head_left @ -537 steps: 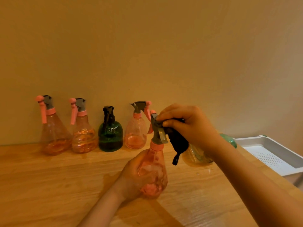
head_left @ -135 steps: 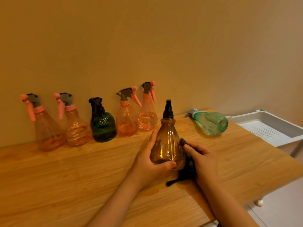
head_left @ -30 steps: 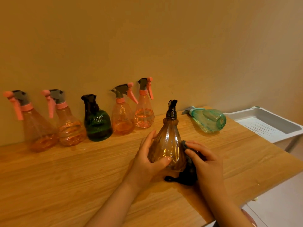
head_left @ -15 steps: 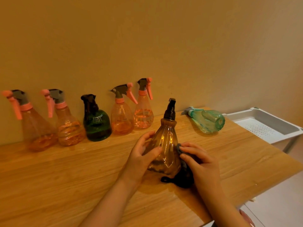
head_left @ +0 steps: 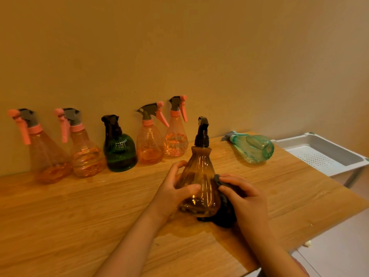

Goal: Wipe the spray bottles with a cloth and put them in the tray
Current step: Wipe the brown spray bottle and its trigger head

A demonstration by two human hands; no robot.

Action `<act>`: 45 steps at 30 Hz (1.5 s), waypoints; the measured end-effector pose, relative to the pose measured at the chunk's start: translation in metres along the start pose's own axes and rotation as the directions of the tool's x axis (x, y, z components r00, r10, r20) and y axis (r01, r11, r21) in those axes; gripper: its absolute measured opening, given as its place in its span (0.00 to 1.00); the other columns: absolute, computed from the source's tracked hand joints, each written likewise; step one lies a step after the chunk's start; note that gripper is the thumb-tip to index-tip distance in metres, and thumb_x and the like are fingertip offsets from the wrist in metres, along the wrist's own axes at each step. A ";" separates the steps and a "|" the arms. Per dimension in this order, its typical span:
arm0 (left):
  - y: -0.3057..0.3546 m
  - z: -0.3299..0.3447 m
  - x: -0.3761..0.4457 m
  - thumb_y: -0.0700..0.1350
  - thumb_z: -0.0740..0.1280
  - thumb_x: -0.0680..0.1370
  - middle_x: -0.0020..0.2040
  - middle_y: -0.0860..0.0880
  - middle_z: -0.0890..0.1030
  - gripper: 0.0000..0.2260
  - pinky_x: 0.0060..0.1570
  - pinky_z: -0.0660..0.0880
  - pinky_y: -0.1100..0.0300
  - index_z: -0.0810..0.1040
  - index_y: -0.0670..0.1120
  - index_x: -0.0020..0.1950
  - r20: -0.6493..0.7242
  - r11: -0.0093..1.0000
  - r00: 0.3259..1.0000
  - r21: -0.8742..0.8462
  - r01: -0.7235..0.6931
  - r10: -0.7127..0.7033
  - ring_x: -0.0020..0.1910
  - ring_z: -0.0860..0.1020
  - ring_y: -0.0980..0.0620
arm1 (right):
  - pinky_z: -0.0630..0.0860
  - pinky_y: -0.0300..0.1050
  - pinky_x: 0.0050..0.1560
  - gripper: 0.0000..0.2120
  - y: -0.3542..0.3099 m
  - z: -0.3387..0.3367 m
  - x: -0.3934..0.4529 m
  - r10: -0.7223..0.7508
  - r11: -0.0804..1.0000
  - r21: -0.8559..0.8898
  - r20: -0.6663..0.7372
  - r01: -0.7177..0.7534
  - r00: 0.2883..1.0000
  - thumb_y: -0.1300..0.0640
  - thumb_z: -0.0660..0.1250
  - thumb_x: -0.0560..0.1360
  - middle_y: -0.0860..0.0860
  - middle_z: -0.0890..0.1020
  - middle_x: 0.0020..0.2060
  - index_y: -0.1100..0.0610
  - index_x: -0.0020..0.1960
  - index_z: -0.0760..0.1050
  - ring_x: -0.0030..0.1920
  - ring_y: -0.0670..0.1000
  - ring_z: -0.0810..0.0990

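Amber spray bottle [head_left: 199, 176] stands upright near the front of the wooden table [head_left: 79, 216], the left hand [head_left: 171, 192] curled round its belly with thumb across the front, the right hand [head_left: 245, 198] pressing a dark cloth [head_left: 224, 214] to its right flank. Good wiping probably means turning the steadied bottle so the cloth covers every rib. Beyond lie a teal bottle [head_left: 253, 147] on its side, the white tray [head_left: 323, 154] and a row of bottles [head_left: 149, 140].

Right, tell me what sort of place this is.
Likely a home or small indoor workspace, though little shows: a wooden table against a plain wall, a row of plastic spray bottles along it, and a white perforated tray beside it.
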State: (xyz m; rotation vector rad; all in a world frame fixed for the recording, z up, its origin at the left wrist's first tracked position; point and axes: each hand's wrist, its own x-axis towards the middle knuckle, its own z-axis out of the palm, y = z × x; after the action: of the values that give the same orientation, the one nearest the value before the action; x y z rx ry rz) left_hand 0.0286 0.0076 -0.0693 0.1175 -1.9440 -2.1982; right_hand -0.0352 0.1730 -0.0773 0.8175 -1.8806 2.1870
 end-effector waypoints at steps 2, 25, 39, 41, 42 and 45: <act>-0.002 0.001 0.000 0.52 0.75 0.58 0.55 0.45 0.81 0.34 0.47 0.80 0.53 0.70 0.57 0.62 -0.017 1.000 1.000 0.004 -0.011 0.011 0.51 0.82 0.46 | 0.76 0.35 0.47 0.16 -0.004 0.003 0.003 0.021 0.999 -0.026 -0.009 -0.021 1.000 0.73 0.71 0.66 0.48 0.84 0.41 0.52 0.41 0.84 0.45 0.46 0.82; -0.006 0.005 0.003 0.56 0.72 0.59 0.54 0.49 0.82 0.30 0.43 0.77 0.62 0.73 0.59 0.61 -0.101 0.997 0.993 -0.017 -0.069 0.067 0.51 0.82 0.52 | 0.74 0.31 0.49 0.08 -0.008 0.004 -0.010 -0.425 0.761 -0.441 0.217 0.476 0.879 0.57 0.66 0.70 0.46 0.80 0.45 0.55 0.47 0.82 0.47 0.42 0.78; -0.003 0.005 0.003 0.55 0.71 0.62 0.46 0.50 0.84 0.23 0.43 0.77 0.60 0.77 0.58 0.57 -0.183 0.996 0.981 -0.054 -0.075 0.064 0.47 0.82 0.50 | 0.73 0.36 0.51 0.06 0.004 0.009 -0.031 -0.566 0.666 -0.363 0.323 0.651 0.759 0.60 0.66 0.73 0.48 0.77 0.50 0.57 0.49 0.80 0.51 0.45 0.76; -0.004 0.003 0.003 0.56 0.71 0.62 0.46 0.49 0.84 0.22 0.46 0.77 0.56 0.79 0.59 0.55 -0.197 0.995 0.979 -0.072 -0.068 0.053 0.48 0.82 0.48 | 0.72 0.33 0.52 0.07 0.007 0.005 -0.027 -0.516 0.703 -0.395 0.288 0.591 0.807 0.57 0.66 0.74 0.47 0.77 0.50 0.58 0.47 0.82 0.51 0.43 0.76; -0.004 0.002 0.004 0.57 0.71 0.61 0.46 0.49 0.84 0.21 0.47 0.77 0.54 0.80 0.60 0.54 -0.198 0.995 0.979 -0.074 -0.065 0.049 0.48 0.82 0.47 | 0.72 0.32 0.51 0.08 0.008 0.001 -0.025 -0.474 0.742 -0.406 0.246 0.534 0.845 0.55 0.66 0.74 0.46 0.78 0.49 0.57 0.46 0.82 0.51 0.42 0.77; -0.004 0.002 0.003 0.58 0.70 0.60 0.45 0.50 0.84 0.22 0.47 0.77 0.55 0.80 0.59 0.54 -0.177 0.996 0.983 -0.066 -0.053 0.041 0.48 0.82 0.48 | 0.75 0.32 0.49 0.07 -0.001 -0.004 -0.011 -0.394 0.826 -0.376 0.147 0.420 0.907 0.56 0.68 0.70 0.47 0.81 0.46 0.54 0.46 0.81 0.48 0.41 0.79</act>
State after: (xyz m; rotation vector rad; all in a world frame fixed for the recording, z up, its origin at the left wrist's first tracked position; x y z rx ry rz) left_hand 0.0248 0.0094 -0.0724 0.2430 -1.7554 -2.1446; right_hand -0.0272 0.1792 -0.0822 1.0872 -1.8701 1.4720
